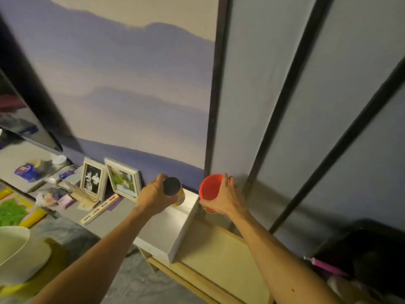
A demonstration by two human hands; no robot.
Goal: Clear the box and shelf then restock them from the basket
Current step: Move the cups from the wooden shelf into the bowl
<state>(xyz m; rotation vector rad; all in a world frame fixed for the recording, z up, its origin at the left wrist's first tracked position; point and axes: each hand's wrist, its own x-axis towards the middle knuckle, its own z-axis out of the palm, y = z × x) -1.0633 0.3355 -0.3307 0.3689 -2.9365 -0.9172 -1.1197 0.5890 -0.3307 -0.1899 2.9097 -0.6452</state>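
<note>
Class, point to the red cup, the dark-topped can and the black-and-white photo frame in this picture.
red cup (210, 189), head view, on its inner wall.
dark-topped can (172, 185), head view, on its dark top.
black-and-white photo frame (93, 178), head view, on the photo itself.

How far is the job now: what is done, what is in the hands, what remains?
Done: unclear; neither basket nor box shows. In hand: the left hand grips a dark-lidded yellow jar over the grey shelf; the right hand holds a red cup just beyond its right end. Left: two photo frames and small clutter lie on the shelf, so it is not cleared.
</note>
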